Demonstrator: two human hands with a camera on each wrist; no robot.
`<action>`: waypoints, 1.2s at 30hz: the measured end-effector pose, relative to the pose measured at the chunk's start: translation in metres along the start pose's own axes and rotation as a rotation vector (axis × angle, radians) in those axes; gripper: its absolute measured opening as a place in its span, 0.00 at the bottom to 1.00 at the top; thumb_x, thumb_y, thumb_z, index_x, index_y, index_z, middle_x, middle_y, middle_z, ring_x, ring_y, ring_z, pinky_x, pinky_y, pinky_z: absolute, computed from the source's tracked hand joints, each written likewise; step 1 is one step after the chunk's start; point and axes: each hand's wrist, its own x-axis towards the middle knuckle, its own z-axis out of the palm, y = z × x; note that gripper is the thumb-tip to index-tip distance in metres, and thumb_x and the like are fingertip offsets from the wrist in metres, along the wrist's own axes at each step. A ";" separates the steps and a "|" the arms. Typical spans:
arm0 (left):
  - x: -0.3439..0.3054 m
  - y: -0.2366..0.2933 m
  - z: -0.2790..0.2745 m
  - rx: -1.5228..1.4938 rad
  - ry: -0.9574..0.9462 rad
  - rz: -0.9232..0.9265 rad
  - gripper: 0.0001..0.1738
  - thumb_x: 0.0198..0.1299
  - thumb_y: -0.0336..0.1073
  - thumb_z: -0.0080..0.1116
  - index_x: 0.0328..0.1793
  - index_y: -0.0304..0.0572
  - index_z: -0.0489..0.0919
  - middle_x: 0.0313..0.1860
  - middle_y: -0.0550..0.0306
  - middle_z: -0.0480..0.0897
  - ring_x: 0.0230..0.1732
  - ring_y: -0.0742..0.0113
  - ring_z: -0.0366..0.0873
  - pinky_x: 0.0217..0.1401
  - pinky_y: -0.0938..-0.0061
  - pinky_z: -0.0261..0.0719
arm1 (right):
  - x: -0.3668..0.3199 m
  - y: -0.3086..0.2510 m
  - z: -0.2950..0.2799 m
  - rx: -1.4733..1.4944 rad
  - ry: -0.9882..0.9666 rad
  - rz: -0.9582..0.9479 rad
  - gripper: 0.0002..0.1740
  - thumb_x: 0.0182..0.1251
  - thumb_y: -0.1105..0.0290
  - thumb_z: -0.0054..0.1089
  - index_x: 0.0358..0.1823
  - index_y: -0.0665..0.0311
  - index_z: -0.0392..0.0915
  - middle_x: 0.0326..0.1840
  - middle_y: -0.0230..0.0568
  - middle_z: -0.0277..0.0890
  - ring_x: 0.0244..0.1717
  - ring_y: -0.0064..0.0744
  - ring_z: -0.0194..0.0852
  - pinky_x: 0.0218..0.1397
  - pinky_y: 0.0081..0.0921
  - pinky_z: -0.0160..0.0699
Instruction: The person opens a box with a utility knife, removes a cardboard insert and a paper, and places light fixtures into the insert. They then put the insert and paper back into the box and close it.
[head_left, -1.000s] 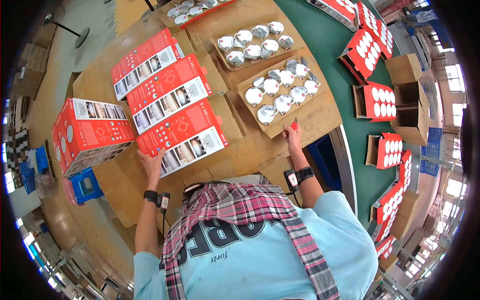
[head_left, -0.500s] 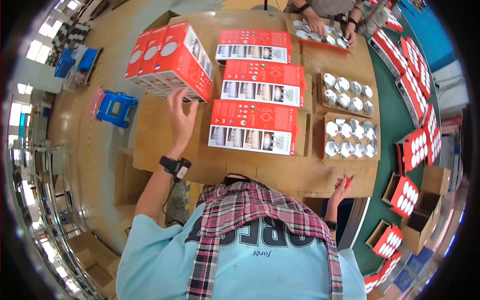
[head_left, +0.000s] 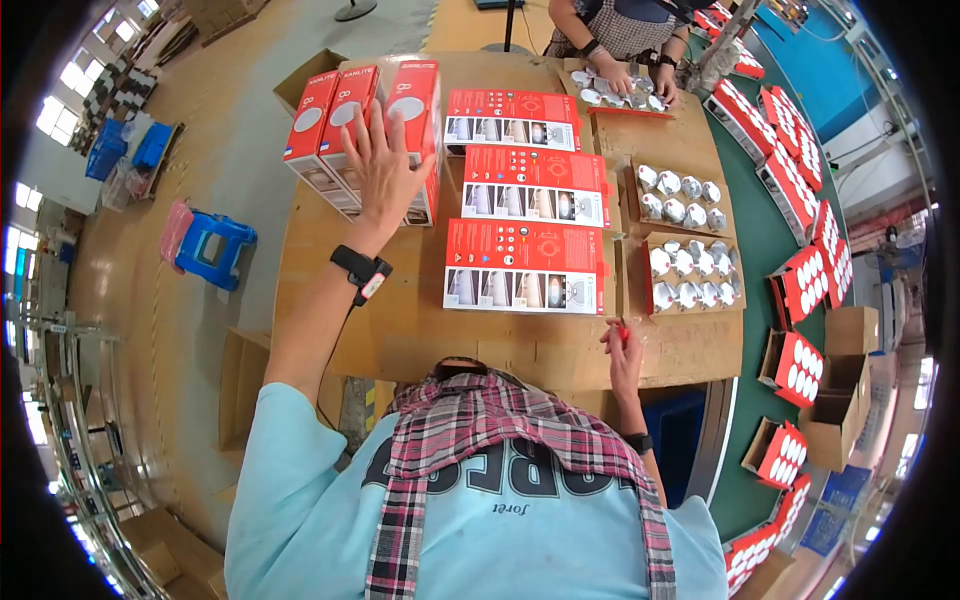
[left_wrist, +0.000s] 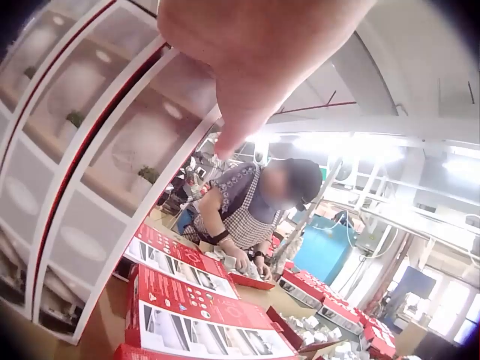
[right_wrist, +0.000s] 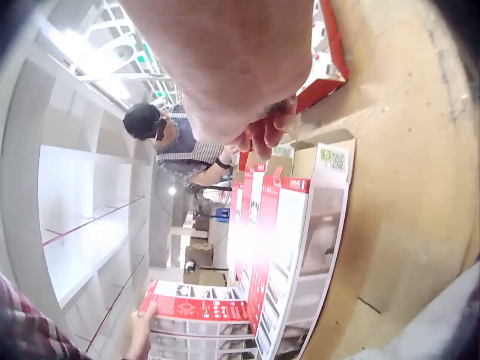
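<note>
In the head view three upright red-and-white boxes (head_left: 309,118) stand side by side at the table's left. My left hand (head_left: 382,185) rests over them with fingers spread across their tops and the thumb along the right-hand box (head_left: 412,80). The left wrist view shows that thumb against the printed box side (left_wrist: 142,142). My right hand (head_left: 625,365), near the table's front edge, holds a small red-handled cutter (head_left: 623,332), mostly covered by the fingers. Just left of it lies the nearest of three flat red boxes (head_left: 525,262), its flaps open to the right.
Cardboard trays of silver-backed lamps (head_left: 692,275) lie right of the flat boxes. Another person (head_left: 620,40) handles a similar tray at the far end. Along the right, a green conveyor (head_left: 745,400) carries red packs of lamps. A blue stool (head_left: 215,250) stands left of the table.
My left hand has left the near flat box and moved onto the upright boxes, now reaching over their tops. My right hand, still with the cutter, has shifted left. The head view has turned.
</note>
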 end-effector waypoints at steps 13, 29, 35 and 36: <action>0.012 -0.005 -0.065 -0.490 -0.128 0.008 0.36 0.46 0.38 0.67 0.65 0.47 0.68 0.54 0.42 0.69 0.50 0.49 0.74 0.49 0.62 0.76 | -0.022 0.004 0.046 -0.271 -0.251 -0.100 0.12 0.69 0.71 0.48 0.50 0.67 0.71 0.31 0.37 0.74 0.31 0.22 0.68 0.34 0.20 0.68; -0.176 -0.050 -0.194 -0.390 -0.141 -0.311 0.38 0.48 0.28 0.65 0.68 0.43 0.66 0.63 0.44 0.63 0.60 0.48 0.66 0.60 0.62 0.67 | 0.035 -0.110 0.157 -0.028 -0.922 0.078 0.15 0.73 0.61 0.44 0.43 0.67 0.73 0.25 0.32 0.73 0.23 0.16 0.65 0.26 0.16 0.65; -0.153 -0.048 -0.187 -0.376 -0.250 -0.486 0.42 0.48 0.34 0.67 0.70 0.43 0.60 0.62 0.45 0.62 0.60 0.50 0.65 0.59 0.62 0.68 | 0.028 -0.165 0.217 0.073 -1.069 0.143 0.16 0.73 0.60 0.44 0.46 0.67 0.72 0.23 0.30 0.71 0.18 0.14 0.61 0.22 0.14 0.60; -0.149 -0.050 -0.189 -0.356 -0.296 -0.487 0.44 0.47 0.36 0.68 0.70 0.44 0.59 0.61 0.45 0.62 0.59 0.49 0.66 0.58 0.61 0.69 | 0.028 -0.172 0.227 0.105 -1.086 0.157 0.15 0.73 0.61 0.43 0.47 0.66 0.72 0.23 0.30 0.71 0.18 0.13 0.60 0.21 0.13 0.58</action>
